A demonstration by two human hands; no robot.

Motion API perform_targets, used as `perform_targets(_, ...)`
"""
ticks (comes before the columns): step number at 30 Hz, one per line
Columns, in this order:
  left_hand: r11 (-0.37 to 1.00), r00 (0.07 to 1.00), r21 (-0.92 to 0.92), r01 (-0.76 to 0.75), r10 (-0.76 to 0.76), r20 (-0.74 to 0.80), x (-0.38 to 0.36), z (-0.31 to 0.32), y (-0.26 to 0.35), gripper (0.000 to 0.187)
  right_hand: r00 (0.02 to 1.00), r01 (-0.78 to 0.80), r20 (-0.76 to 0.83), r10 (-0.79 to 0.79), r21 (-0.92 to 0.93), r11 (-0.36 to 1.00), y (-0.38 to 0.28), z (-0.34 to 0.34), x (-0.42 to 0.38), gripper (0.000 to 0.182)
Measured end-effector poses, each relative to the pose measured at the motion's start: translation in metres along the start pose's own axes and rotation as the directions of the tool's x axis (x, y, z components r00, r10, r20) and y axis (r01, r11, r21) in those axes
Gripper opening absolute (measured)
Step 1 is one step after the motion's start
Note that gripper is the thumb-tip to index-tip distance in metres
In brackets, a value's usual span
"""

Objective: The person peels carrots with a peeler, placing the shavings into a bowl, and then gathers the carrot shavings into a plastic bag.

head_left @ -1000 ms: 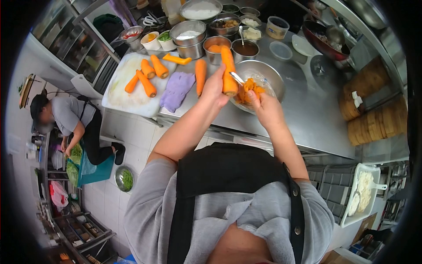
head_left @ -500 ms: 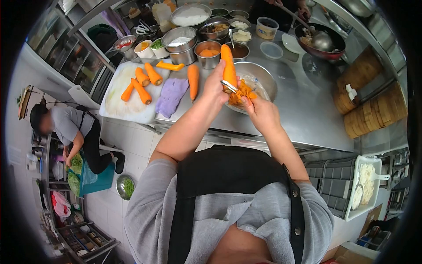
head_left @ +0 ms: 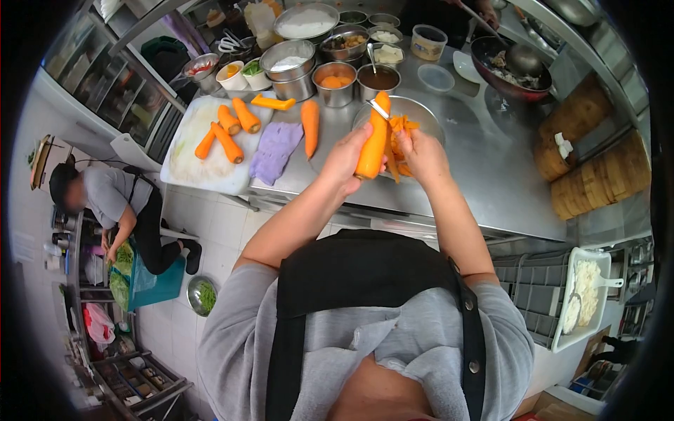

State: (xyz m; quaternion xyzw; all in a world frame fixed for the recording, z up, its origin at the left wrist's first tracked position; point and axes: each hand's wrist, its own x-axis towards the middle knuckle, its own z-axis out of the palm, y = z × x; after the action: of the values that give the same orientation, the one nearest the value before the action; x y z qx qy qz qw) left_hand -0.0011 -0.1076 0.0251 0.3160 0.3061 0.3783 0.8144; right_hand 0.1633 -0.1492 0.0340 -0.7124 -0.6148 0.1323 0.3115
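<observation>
My left hand (head_left: 348,157) is wrapped round a large peeled carrot (head_left: 373,149), held tilted with its thick end towards me. In my right hand (head_left: 424,156) is a peeler (head_left: 379,109), its metal blade against the carrot's far end. Orange peelings (head_left: 403,125) cling about the peeler and hang beside my right fingers. Under both hands stands a steel bowl (head_left: 430,118), partly hidden. An unpeeled-looking carrot (head_left: 310,130) lies left of my hands, beside a purple cloth (head_left: 275,151).
Several carrots (head_left: 229,146) lie on a white cutting board (head_left: 184,156) at the left. Steel containers (head_left: 335,95) line the back. A wok (head_left: 502,81) and bamboo steamers (head_left: 597,184) stand right. Another person (head_left: 112,203) sits at left by a teal crate (head_left: 156,286).
The carrot has come down towards me and its grip has changed. The peeler has moved from the carrot's near end to its far end, and the peelings have shifted with it.
</observation>
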Motion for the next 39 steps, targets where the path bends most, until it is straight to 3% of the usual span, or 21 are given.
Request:
perform_targets(8,0.997,0.998,0.051,-0.051,0.052,-0.022,-0.020,-0.020,0.001,0.040,0.994,0.063,0.088,-0.065,0.027,0.998,-0.008,0.017,0.002,0.045)
perform_targets(14,0.991,0.999,0.131,0.009,-0.013,0.032,-0.046,-0.013,-0.009,0.046,0.998,-0.054,0.025,0.052,0.087,0.995,0.009,0.016,0.024,0.046)
perform_targets(16,0.980,0.997,0.196,-0.022,0.007,0.080,-0.053,-0.011,-0.006,0.048,1.000,0.003,-0.012,-0.002,0.080,0.997,0.025,0.025,0.026,0.045)
perform_targets(23,0.998,1.000,0.066,-0.013,0.013,0.000,-0.039,-0.030,-0.002,0.051,0.999,0.040,-0.036,-0.034,0.193,0.980,0.008,0.018,0.004,0.043)
perform_targets(26,0.997,0.999,0.073,-0.025,0.027,-0.025,-0.029,-0.030,-0.002,0.052,0.998,0.069,0.013,-0.069,-0.043,0.997,-0.003,0.014,-0.008,0.043)
perform_targets(29,0.980,0.997,0.186,-0.078,0.082,-0.014,-0.030,-0.025,-0.002,0.049,0.997,0.076,0.002,-0.076,-0.107,0.991,0.001,0.015,-0.007,0.042)
perform_targets(31,0.957,0.993,0.265,-0.114,0.115,0.011,-0.035,-0.024,-0.007,0.049,0.998,0.062,0.004,-0.062,-0.079,0.995,0.002,0.011,0.001,0.040)
perform_targets(39,0.955,0.993,0.274,-0.117,0.114,0.027,-0.056,-0.031,-0.019,0.050,0.998,0.043,0.040,-0.047,0.088,0.995,0.015,0.022,0.012,0.037)
